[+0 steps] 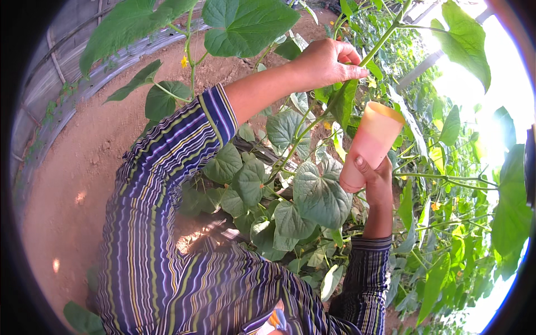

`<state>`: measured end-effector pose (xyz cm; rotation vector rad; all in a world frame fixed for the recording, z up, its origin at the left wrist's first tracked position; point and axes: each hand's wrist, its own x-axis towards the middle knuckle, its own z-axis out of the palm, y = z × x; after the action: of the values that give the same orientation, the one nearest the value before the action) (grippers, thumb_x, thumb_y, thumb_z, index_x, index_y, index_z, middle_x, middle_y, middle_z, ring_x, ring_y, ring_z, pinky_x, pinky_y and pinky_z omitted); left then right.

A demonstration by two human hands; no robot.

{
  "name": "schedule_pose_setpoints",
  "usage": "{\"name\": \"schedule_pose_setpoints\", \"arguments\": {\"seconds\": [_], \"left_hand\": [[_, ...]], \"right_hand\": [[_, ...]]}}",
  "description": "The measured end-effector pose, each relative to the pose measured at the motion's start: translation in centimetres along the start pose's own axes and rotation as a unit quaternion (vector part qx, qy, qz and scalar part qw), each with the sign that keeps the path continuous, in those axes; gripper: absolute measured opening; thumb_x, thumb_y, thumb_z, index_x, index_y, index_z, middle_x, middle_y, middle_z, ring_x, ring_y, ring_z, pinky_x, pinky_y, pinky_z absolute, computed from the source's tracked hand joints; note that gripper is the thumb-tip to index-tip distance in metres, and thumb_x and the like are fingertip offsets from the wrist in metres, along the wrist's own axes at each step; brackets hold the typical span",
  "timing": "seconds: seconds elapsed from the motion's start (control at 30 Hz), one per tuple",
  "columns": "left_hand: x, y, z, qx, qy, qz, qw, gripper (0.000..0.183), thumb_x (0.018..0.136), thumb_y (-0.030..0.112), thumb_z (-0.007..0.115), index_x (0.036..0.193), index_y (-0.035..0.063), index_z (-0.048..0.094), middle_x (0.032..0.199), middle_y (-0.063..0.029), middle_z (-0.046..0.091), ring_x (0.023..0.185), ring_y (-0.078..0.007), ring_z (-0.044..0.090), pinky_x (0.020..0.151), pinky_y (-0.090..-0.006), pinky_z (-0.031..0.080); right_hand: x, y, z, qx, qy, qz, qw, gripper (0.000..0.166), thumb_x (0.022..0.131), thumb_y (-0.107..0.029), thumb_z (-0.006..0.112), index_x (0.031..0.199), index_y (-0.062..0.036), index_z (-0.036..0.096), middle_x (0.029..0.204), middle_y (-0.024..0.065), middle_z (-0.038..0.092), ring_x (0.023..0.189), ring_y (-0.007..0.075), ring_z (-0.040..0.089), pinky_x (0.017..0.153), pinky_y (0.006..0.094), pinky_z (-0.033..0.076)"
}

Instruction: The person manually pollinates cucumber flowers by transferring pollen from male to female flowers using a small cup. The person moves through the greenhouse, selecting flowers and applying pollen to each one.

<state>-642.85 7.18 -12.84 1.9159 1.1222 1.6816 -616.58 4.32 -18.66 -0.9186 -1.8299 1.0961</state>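
My left hand [328, 63] reaches over the plants, thumb and fingertips closed at the green stem of a cucumber vine [383, 39]. What exactly lies between the fingertips is partly hidden. Below it, my right hand [377, 178] grips a pink-orange plastic cup [372, 144] near its base, the thumb across its side. The cup is tilted, its open rim towards the upper right; its contents cannot be seen. A folded green leaf [345, 100] hangs between my left hand and the cup. Broad cucumber leaves [322, 192] spread beside the cup and below it.
Dense vines with yellow flowers [435, 206] fill the right side. Large leaves [251, 25] overhang the top, close to my left forearm. Bare soil [79, 176] lies on the left, bordered by plastic sheeting [90, 83]. A grey pole [418, 71] slants behind the vine at upper right.
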Motion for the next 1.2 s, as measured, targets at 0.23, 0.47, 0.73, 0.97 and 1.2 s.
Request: {"name": "schedule_pose_setpoints", "arguments": {"seconds": [0.23, 0.47, 0.73, 0.97, 1.2], "left_hand": [[-0.1, 1.2, -0.6, 0.019, -0.022, -0.034, 0.999, 0.027, 0.082, 0.030, 0.068, 0.091, 0.0045, 0.065, 0.078, -0.0054, 0.066, 0.070, -0.0106, 0.059, 0.066, -0.0277, 0.047], [0.1, 2.4, -1.2, -0.003, -0.122, -0.088, 0.989, 0.024, 0.091, 0.032, 0.058, 0.096, 0.0085, 0.059, 0.091, 0.0027, 0.058, 0.077, -0.0053, 0.051, 0.065, -0.0243, 0.046], [0.0, 5.4, -1.0, 0.056, -0.167, -0.164, 0.971, 0.021, 0.095, 0.021, 0.047, 0.105, 0.0056, 0.057, 0.092, -0.0002, 0.053, 0.083, -0.0091, 0.053, 0.067, -0.0257, 0.051], [-0.2, 7.3, -1.2, 0.162, -0.171, -0.139, 0.962, 0.026, 0.091, 0.020, 0.047, 0.099, -0.0006, 0.061, 0.080, -0.0051, 0.061, 0.067, -0.0119, 0.057, 0.062, -0.0286, 0.051], [-1.1, 9.0, -1.9, 0.252, -0.114, -0.149, 0.949, 0.031, 0.088, 0.025, 0.052, 0.084, -0.0026, 0.065, 0.070, -0.0067, 0.063, 0.056, -0.0129, 0.058, 0.055, -0.0293, 0.048]], "right_hand": [[1.1, -1.4, 1.3, 0.057, -0.016, 0.005, 0.998, 0.046, 0.078, -0.018, 0.072, 0.114, 0.0020, 0.053, 0.099, 0.0078, 0.063, 0.088, 0.0139, 0.059, 0.077, 0.0292, 0.048], [2.2, 0.2, 0.0, 0.031, -0.025, -0.005, 0.999, 0.046, 0.076, -0.020, 0.073, 0.113, 0.0023, 0.055, 0.098, 0.0075, 0.063, 0.088, 0.0145, 0.059, 0.077, 0.0299, 0.048], [4.0, -0.2, -0.4, 0.000, -0.051, -0.045, 0.998, 0.059, 0.070, -0.029, 0.078, 0.114, 0.0028, 0.055, 0.098, 0.0103, 0.063, 0.087, 0.0157, 0.059, 0.078, 0.0313, 0.048], [4.5, -2.1, -0.2, 0.037, -0.134, -0.036, 0.990, 0.061, 0.071, -0.023, 0.079, 0.118, 0.0030, 0.050, 0.104, 0.0092, 0.061, 0.092, 0.0150, 0.058, 0.083, 0.0305, 0.047], [5.3, -1.5, 1.1, 0.044, -0.166, -0.065, 0.983, 0.059, 0.073, -0.023, 0.079, 0.117, 0.0029, 0.050, 0.102, 0.0087, 0.062, 0.091, 0.0145, 0.059, 0.082, 0.0301, 0.047]]}}
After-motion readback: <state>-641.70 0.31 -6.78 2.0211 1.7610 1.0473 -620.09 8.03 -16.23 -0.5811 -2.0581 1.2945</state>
